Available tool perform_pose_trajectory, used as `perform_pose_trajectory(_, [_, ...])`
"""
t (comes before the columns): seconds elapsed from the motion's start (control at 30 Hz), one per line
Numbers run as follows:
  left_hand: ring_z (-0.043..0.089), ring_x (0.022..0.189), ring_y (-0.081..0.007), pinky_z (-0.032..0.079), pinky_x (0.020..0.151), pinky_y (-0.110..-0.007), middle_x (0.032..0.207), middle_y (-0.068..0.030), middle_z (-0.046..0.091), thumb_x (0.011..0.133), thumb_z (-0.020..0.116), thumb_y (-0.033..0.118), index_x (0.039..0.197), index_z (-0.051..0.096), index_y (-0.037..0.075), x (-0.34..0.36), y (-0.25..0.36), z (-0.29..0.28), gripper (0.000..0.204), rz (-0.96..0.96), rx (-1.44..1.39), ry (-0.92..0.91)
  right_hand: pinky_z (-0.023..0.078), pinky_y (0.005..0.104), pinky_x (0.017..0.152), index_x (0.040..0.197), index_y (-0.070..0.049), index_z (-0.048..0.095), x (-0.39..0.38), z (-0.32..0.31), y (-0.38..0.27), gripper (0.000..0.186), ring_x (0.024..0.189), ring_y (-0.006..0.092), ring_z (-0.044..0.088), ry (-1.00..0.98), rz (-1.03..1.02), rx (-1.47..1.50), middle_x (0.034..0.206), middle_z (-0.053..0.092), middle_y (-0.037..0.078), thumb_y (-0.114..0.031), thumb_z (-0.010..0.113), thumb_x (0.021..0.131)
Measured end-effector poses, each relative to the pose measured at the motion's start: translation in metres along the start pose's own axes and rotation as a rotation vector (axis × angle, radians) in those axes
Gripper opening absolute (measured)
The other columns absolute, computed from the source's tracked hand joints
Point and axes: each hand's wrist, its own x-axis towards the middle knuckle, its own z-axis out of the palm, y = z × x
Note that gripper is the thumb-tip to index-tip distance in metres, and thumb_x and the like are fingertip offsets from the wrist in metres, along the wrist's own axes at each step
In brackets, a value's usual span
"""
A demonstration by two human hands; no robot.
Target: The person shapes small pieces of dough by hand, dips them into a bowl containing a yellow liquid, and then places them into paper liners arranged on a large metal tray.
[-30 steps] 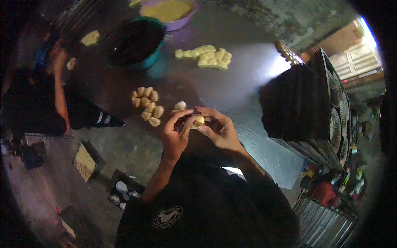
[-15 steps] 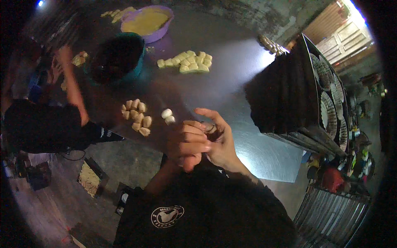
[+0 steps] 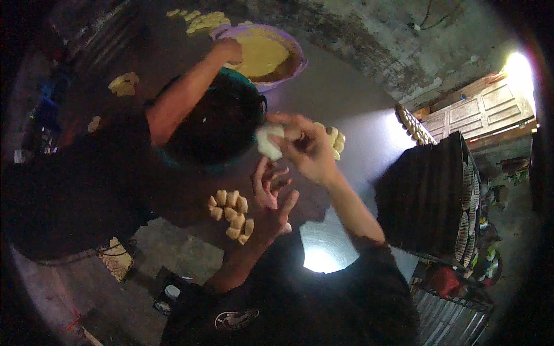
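My right hand is raised over the table and pinches a pale, flattened piece of dough between thumb and fingers. Just below it, my left hand is open, its fingers spread and pointing up toward the dough. Beside my left wrist, several tan dough balls lie in a loose cluster on the table. A small white lump shows partly past the edge of my left hand. Behind my right hand, a group of yellowish dough pieces is mostly hidden.
A co-worker's arm reaches over a dark teal-rimmed basin to a purple basin of yellow mixture. More dough pieces lie at the far edge. Dark stacked trays stand at the right.
My hands, close together before, have come apart; the right has risen with the dough now visible in it. The co-worker's arm has moved to the purple basin. The view has turned.
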Motion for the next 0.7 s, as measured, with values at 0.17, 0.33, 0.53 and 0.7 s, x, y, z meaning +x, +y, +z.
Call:
perform_pose_trajectory(0.17, [0.062,0.111,-0.0218,0.049,0.095,-0.032,0.11,-0.011,0.065,0.102,0.056,0.024,0.137,0.05,0.0,-0.023,-0.019,-0.053,0.042,-0.258,0.044,0.05,0.055,0.0413,0.08,0.128,-0.008,0.062,0.178,-0.023,0.105,0.038,0.082,0.0336,0.069,-0.142,-0.18,-0.953,0.086,0.069,0.019,-0.028,0.057,0.097])
perform_pose_trajectory(0.33, [0.063,0.107,-0.0218,0.049,0.093,-0.033,0.112,-0.0113,0.066,0.103,0.055,0.026,0.133,0.053,-0.001,-0.021,-0.015,-0.079,0.04,-0.342,0.055,0.059,0.047,0.0461,0.101,0.138,-0.008,0.054,0.232,-0.037,0.173,0.06,0.106,0.038,0.065,-0.349,-0.225,-1.119,0.119,0.066,0.021,-0.053,0.041,0.101])
perform_pose_trajectory(0.53, [0.064,0.103,-0.0218,0.05,0.09,-0.034,0.115,-0.0117,0.066,0.104,0.053,0.029,0.128,0.057,-0.001,-0.016,-0.017,-0.089,0.039,-0.358,0.093,0.043,0.046,0.0453,0.103,0.137,0.001,0.053,0.224,-0.054,0.152,0.064,0.113,0.0354,0.063,-0.389,0.171,-0.743,0.12,0.066,0.023,-0.052,0.047,0.102])
perform_pose_trajectory(0.7, [0.065,0.1,-0.0218,0.051,0.087,-0.034,0.117,-0.0121,0.067,0.104,0.052,0.031,0.125,0.06,-0.002,0.006,0.007,-0.082,0.04,-0.255,0.189,-0.003,0.052,0.0363,0.095,0.128,-0.001,0.063,0.157,-0.033,0.099,0.046,0.104,0.0204,0.065,-0.02,0.357,-0.181,0.109,0.07,0.015,-0.038,0.055,0.103])
